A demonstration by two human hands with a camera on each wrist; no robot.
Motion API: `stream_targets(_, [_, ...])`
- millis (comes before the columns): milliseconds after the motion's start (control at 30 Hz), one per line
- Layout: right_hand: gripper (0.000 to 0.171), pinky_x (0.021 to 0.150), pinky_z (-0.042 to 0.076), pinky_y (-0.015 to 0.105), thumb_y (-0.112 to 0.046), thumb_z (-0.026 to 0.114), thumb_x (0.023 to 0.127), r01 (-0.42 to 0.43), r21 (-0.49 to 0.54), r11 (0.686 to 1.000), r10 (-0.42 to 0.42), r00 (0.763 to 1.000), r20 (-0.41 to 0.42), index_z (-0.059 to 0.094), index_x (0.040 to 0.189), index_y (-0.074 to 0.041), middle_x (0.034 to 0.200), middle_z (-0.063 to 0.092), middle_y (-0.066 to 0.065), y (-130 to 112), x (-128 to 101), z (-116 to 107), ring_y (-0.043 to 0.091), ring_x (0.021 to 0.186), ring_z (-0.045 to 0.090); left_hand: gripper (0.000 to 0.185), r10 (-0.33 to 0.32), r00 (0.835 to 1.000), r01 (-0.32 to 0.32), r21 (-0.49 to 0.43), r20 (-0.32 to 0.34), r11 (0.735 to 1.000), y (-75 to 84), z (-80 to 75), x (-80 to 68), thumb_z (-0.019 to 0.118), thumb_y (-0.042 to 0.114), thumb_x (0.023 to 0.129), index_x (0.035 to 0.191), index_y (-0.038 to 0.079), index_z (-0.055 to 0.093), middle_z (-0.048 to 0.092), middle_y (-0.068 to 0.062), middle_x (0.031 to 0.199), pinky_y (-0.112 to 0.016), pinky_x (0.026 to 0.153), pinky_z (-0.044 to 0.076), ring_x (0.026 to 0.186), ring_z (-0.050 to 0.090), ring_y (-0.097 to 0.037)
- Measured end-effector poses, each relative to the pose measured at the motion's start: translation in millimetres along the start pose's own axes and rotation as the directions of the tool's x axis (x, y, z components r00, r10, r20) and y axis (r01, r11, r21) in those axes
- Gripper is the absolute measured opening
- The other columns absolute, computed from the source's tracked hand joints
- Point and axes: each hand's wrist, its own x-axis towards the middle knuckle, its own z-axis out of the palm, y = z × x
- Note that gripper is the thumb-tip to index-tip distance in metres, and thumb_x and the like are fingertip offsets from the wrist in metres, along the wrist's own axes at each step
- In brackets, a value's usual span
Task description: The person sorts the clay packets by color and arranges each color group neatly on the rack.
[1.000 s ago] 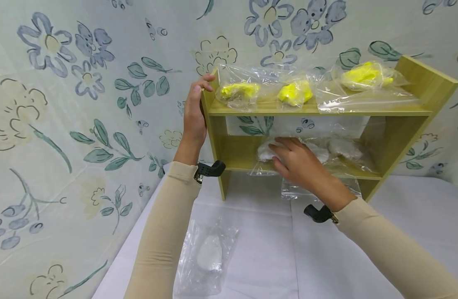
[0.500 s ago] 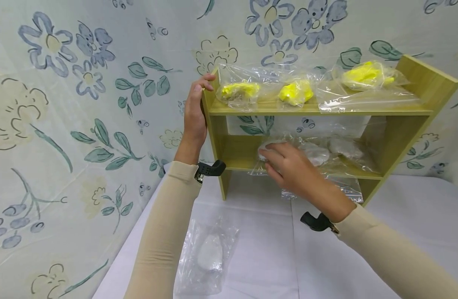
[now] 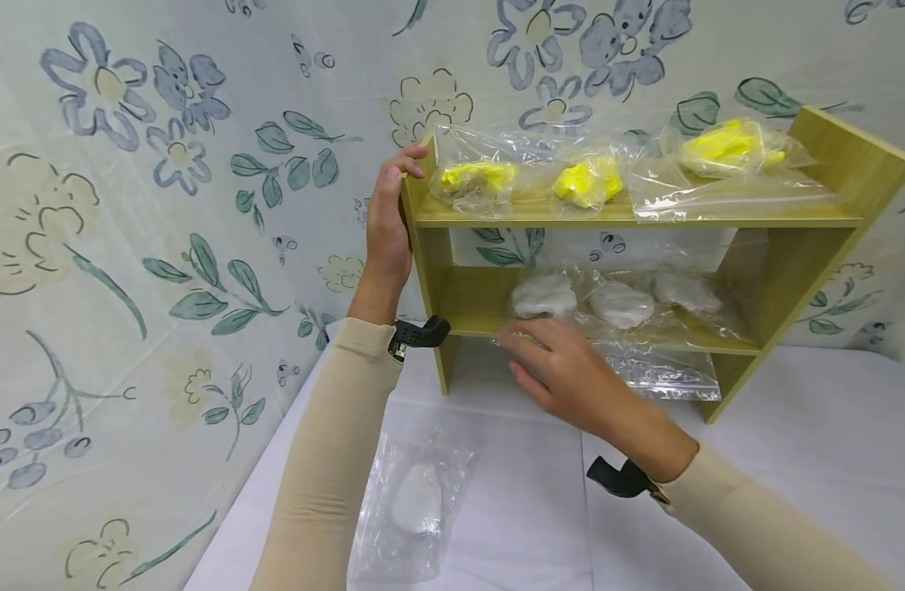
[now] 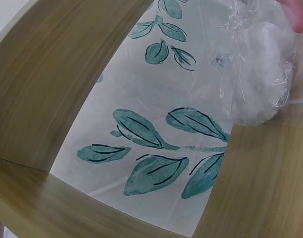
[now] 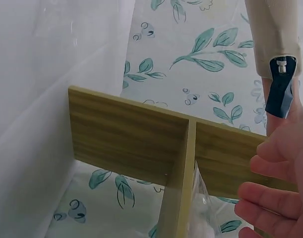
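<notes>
My left hand [image 3: 388,226] grips the left side panel of a two-tier wooden shelf [image 3: 452,222], its fingers bent over the upper edge. On the middle board sit three clear plastic bags with white lumps; the leftmost white bag [image 3: 544,295] is nearest my right hand [image 3: 567,369]. That hand hovers just in front of the board's edge, fingers loosely bent, holding nothing. In the left wrist view, the white bag [image 4: 263,74] rests near the board's edge, a fingertip [image 4: 295,15] beside it. The right wrist view shows the right fingers [image 5: 268,198] relaxed and apart from the shelf.
Three clear bags with yellow lumps, among them a left yellow bag [image 3: 478,176], lie on the top board. Another bagged white piece [image 3: 417,499] lies on the white tablecloth [image 3: 522,509] in front. A floral curtain [image 3: 260,98] hangs behind.
My right hand has let go of the leftmost white bag and drawn back down toward me, leaving the bag on the middle board. The left hand stays on the side panel.
</notes>
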Motion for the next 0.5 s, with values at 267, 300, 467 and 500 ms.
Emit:
stream_targets(267, [0.035, 0.1, 0.044, 0.046, -0.01, 0.065, 0.086, -0.004, 0.067, 0.998, 0.004, 1.0, 0.001, 0.065, 0.121, -0.006, 0.123, 0.061, 0.012, -16.7, -10.9, 7.6, 0.03, 0.116, 0.056, 0.028, 0.019, 1.0, -0.019, -0.013, -0.003, 1.0, -12.4, -3.7, 3.3, 0.024, 0.018, 0.099, 0.095, 0.015, 0.051, 0.045, -0.016, 0.139, -0.026, 0.113, 0.024, 0.136, 0.034, -0.011])
stream_targets(300, [0.035, 0.1, 0.044, 0.045, -0.01, 0.065, 0.086, -0.005, 0.073, 0.997, 0.005, 1.0, 0.006, 0.065, 0.121, -0.007, 0.124, 0.06, 0.011, -19.7, -11.5, 8.6, 0.03, 0.116, 0.055, 0.028, 0.021, 1.0, -0.021, -0.019, -0.002, 1.0, -13.7, -4.0, 3.9, 0.024, 0.018, 0.099, 0.095, 0.014, 0.051, 0.046, -0.016, 0.139, -0.026, 0.113, 0.024, 0.136, 0.034, -0.012])
stream_targets(467, [0.036, 0.098, 0.046, 0.043, -0.011, 0.067, 0.084, 0.005, 0.101, 0.995, -0.008, 1.0, 0.029, 0.065, 0.121, -0.008, 0.127, 0.059, 0.01, -34.9, -14.5, 18.2, 0.028, 0.119, 0.055, 0.027, 0.017, 1.0, -0.018, -0.042, -0.003, 0.999, -13.4, -2.3, 3.9, 0.025, 0.018, 0.098, 0.095, 0.014, 0.051, 0.044, -0.017, 0.139, -0.027, 0.112, 0.025, 0.137, 0.034, -0.013])
stream_targets(500, [0.037, 0.098, 0.046, 0.043, -0.011, 0.067, 0.084, 0.007, 0.108, 0.994, -0.011, 0.999, 0.034, 0.065, 0.12, -0.008, 0.127, 0.059, 0.01, -37.5, -15.1, 20.8, 0.028, 0.118, 0.055, 0.027, 0.016, 1.0, -0.017, -0.046, -0.003, 0.999, -12.0, -1.5, 3.3, 0.025, 0.018, 0.098, 0.095, 0.014, 0.051, 0.044, -0.018, 0.139, -0.027, 0.112, 0.025, 0.137, 0.033, -0.013])
